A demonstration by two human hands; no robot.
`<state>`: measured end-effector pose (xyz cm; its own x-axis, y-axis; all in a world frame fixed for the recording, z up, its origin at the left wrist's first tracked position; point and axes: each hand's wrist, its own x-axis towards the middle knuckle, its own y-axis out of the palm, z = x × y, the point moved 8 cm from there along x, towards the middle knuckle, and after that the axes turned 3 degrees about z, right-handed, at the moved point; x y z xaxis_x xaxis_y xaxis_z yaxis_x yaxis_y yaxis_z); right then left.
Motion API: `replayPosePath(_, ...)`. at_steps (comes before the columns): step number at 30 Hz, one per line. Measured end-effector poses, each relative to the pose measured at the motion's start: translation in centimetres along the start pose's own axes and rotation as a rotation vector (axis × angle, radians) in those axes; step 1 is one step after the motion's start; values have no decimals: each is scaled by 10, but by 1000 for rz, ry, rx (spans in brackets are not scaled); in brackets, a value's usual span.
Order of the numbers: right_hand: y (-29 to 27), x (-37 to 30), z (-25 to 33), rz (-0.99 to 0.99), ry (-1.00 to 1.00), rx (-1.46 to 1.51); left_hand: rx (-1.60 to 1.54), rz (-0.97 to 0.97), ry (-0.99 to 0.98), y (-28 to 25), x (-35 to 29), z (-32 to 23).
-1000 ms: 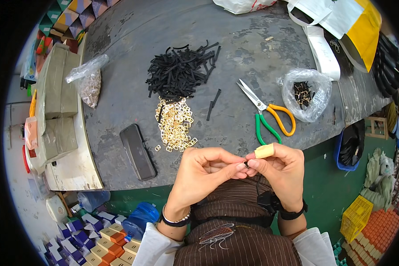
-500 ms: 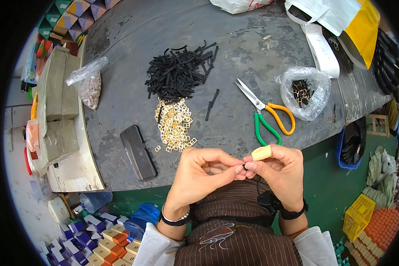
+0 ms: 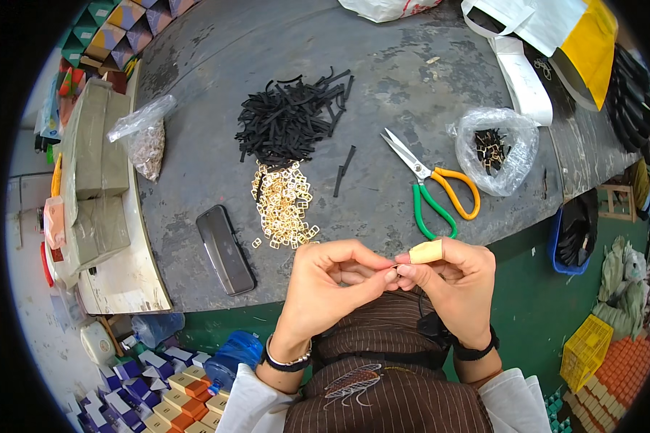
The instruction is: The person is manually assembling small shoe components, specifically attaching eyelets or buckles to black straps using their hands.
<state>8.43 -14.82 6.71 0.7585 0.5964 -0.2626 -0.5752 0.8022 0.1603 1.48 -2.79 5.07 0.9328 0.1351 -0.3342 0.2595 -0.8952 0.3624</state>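
My left hand (image 3: 332,278) and my right hand (image 3: 451,285) meet at the fingertips just off the table's near edge. Both are closed in a pinch on a small black piece, mostly hidden by the fingers; its kind cannot be made out. Yellow tape wraps my right index finger. Beyond my hands lies a pile of small gold-coloured buckles (image 3: 284,206), touching a heap of short black strips (image 3: 285,123). Two loose black strips (image 3: 344,171) lie to the right of the heap. Scissors (image 3: 425,173) with one green and one orange handle rest slightly open near my right hand.
On the dark worn table (image 3: 195,144) lie a black phone (image 3: 225,249), a tied plastic bag of small pieces (image 3: 148,144) and an open clear bag (image 3: 502,180) holding black strips with gold-coloured buckles. Right of the table stand a blue bin (image 3: 567,263) and a yellow crate (image 3: 585,351).
My hands stay together in nearly the same place. The fingertips have shifted slightly, and the black piece between them shows less than before. Nothing on the table has visibly moved.
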Motion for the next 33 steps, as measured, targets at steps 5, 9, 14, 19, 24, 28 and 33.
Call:
replayPosePath(5, 5, -4, 2, 5, -60, -47, 12, -23, 37, -5, -4, 2)
replayPosePath(9, 2, -2, -3, -30, -5, 92, -93, 21, 40, -2, 0, 1)
replayPosePath(14, 2, -1, -2, -20, -31, 40, -72, 33, 56, -1, -3, -1)
replayPosePath(19, 4, -2, -3, 3, -8, 102, -38, -29, 33, -3, -6, 2)
replayPosePath(24, 7, -1, -9, 94, 94, 170, 0, -55, 86, -4, -10, -3)
replayPosePath(28, 5, -1, -14, 99, 60, 104, 215, -125, 193, -2, -14, -15)
replayPosePath(33, 4, -1, -9, 83, 16, -95, 880, -151, 506, 20, -25, -52)
